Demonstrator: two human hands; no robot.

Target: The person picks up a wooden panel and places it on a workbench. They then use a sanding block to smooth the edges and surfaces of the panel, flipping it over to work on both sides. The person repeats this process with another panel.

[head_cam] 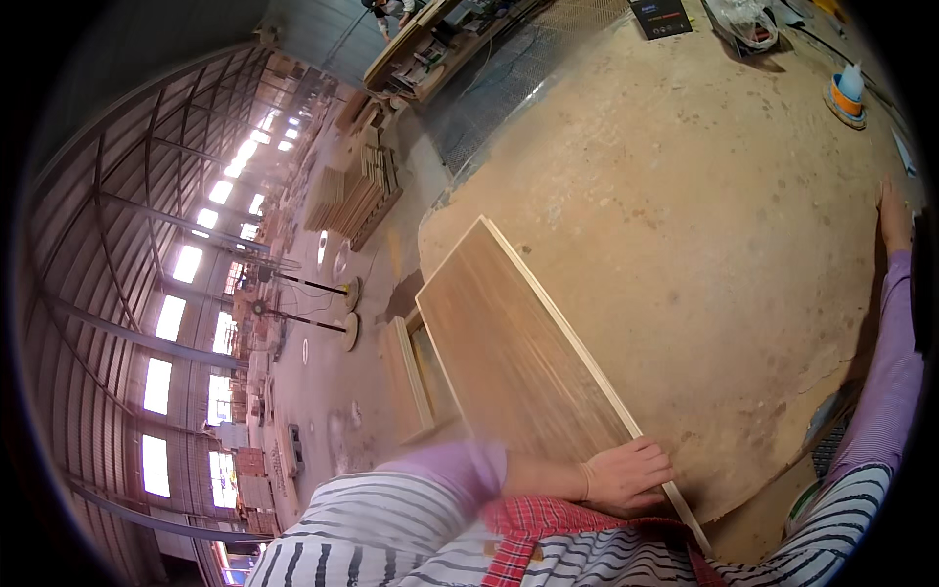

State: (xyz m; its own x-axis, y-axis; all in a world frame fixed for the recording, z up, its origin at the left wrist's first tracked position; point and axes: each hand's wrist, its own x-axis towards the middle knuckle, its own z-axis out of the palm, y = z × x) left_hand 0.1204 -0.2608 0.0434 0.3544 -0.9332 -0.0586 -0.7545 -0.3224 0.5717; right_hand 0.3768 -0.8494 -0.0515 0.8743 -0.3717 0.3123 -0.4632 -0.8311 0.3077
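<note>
My left hand (pixel 627 473) grips the pale long edge of a flat wooden panel (pixel 524 352), close to my body. The panel has brown wood grain on its face and light edges. It lies tilted across the left edge of the worn tan worktable (pixel 660 242), its far corner pointing away from me. My right hand (pixel 891 216) rests at the table's right side with its fingers stretched forward and no object visible in it. A red plaid apron strap hangs below my left hand.
A bottle in an orange ring (pixel 847 99), a black box (pixel 660 18) and a clear plastic bag (pixel 748 22) stand on the far table. Left are a wooden frame (pixel 414 367), pedestal fans (pixel 348 330) and stacked boards (pixel 359 191). A person (pixel 392 11) bends over a far bench.
</note>
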